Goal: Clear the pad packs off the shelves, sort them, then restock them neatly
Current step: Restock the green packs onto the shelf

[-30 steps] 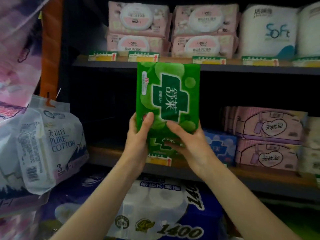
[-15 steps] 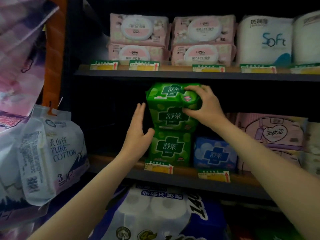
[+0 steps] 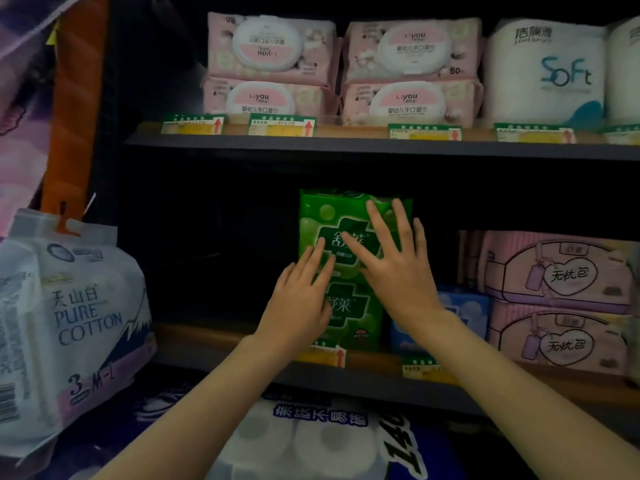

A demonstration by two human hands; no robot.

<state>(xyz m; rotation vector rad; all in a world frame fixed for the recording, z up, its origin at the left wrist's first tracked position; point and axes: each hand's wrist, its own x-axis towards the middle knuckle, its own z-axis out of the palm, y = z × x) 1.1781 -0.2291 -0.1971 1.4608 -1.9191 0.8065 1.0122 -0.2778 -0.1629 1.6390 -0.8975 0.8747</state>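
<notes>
Both hands, left hand (image 3: pixel 298 299) and right hand (image 3: pixel 398 268), fingers flat and spread, press the glossy green plastic pad packs (image 3: pixel 341 216); uneven pushing could topple the upper one.

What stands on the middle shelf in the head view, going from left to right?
An unlit stretch at the left → two stacked green pad packs, with both hands flat on their fronts → blue pad pack → two stacked pink pad packs.

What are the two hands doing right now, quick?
Left hand: open, straight fingers pressing flat on the stacked green pad packs.
Right hand: open, fingers spread flat against the upper green pack.
</notes>
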